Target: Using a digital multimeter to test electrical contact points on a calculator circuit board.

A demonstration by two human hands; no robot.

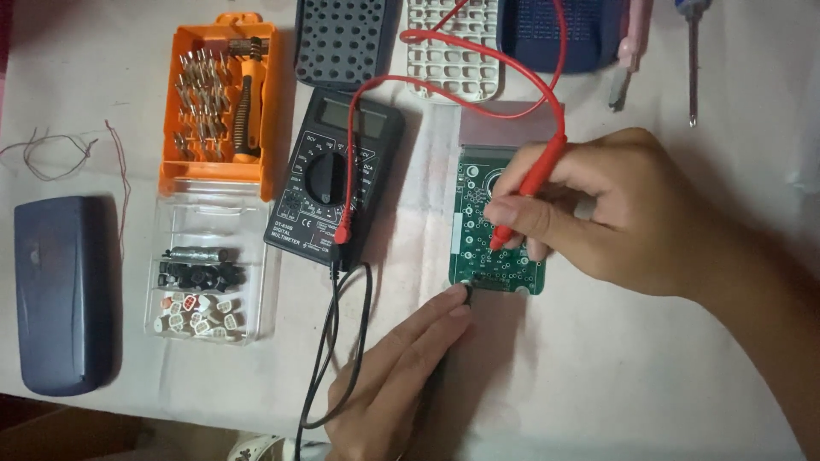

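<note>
A green circuit board [475, 224] lies on the white table, right of a black multimeter [329, 183]. My right hand [623, 218] grips a red test probe [528, 189], its tip pressed on the middle of the board; a red lead [478, 47] loops from it back to the meter. My left hand [397, 376] comes in from the bottom and holds a black probe [465, 293] against the board's lower left corner, with most of that probe hidden under the fingers. Black leads [329, 358] run from the meter toward the table's front edge.
An orange screwdriver-bit case [220, 102] stands open at the left, its clear lid [205, 273] holding small parts. A dark blue shell [60, 294] lies far left, thin wires [60, 154] above it. Keypad pieces [448, 43] and a screwdriver [692, 51] lie along the top.
</note>
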